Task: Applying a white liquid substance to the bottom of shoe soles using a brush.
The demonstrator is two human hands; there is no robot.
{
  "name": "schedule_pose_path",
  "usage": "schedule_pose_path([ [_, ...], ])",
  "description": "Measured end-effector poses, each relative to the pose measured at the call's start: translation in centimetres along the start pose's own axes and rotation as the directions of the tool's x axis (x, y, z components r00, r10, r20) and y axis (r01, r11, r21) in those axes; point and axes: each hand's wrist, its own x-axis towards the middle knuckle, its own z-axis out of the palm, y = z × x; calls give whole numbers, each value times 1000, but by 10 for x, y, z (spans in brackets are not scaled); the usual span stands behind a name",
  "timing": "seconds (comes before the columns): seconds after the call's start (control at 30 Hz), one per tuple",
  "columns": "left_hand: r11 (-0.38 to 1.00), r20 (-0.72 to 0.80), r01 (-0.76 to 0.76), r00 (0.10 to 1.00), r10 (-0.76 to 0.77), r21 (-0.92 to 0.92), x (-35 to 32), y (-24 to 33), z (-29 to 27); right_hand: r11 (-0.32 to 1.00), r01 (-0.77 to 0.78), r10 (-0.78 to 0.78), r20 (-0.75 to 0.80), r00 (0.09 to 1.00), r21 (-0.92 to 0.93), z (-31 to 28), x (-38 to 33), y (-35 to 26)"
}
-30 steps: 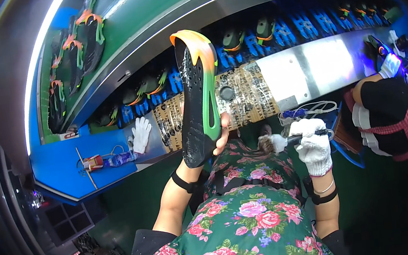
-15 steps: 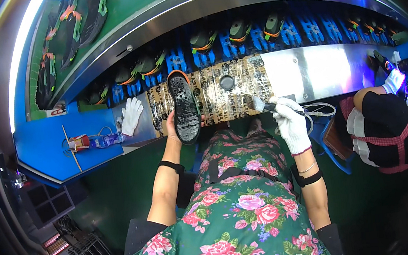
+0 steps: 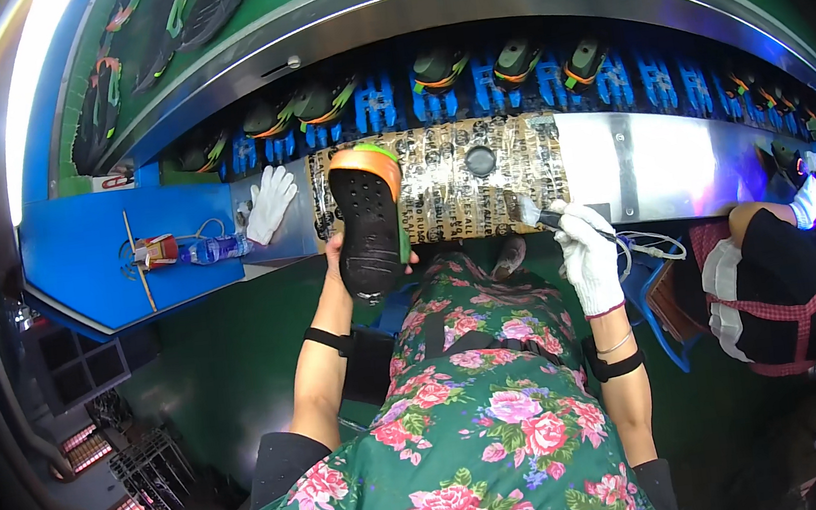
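My bare left hand (image 3: 335, 255) grips a black shoe sole (image 3: 365, 214) around its lower end and holds it over the bench edge. Rows of small holes cover the upper half of the sole, and its far end has an orange and green rim. In a white knitted glove, my right hand (image 3: 589, 256) is closed around the dark handle of a brush (image 3: 530, 211) with pale bristles. The bristles point left, over the taped, printed covering (image 3: 439, 171) of the bench, apart from the sole.
A small round dark lid or pot (image 3: 480, 160) sits on the bench covering. Beyond runs a row of blue holders (image 3: 374, 108), some with shoes. A white glove (image 3: 271, 206) and a plastic bottle (image 3: 214, 250) lie at left. A co-worker (image 3: 769, 284) is at right.
The sole has tilted in my left hand, so its orange and green end now shows more. The brush stays in my right hand, and the whole view has shifted slightly.
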Motion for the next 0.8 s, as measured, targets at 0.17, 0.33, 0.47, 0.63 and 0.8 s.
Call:
schedule_pose_path([
  [0.17, 999, 183, 12, 983, -5, -35, 29, -5, 45, 1000, -11, 11, -32, 999, 2, 0, 2, 1],
  [0.33, 999, 205, -16, 979, 10, 29, 36, -1, 46, 1000, -3, 2, -53, 999, -12, -3, 0, 0],
  [0.47, 997, 226, -26, 974, 8, 76, 35, 4, 43, 1000, -15, 15, -68, 998, 3, -4, -1, 1],
  [0.63, 996, 193, 59, 979, -70, 60, 25, 8, 27, 1000, -17, 16, -69, 997, -5, -2, 1, 4],
  [0.8, 999, -254, -50, 966, 53, 16, -2, 13, -17, 999, -15, 12, -67, 998, -49, 5, 4, 3],
])
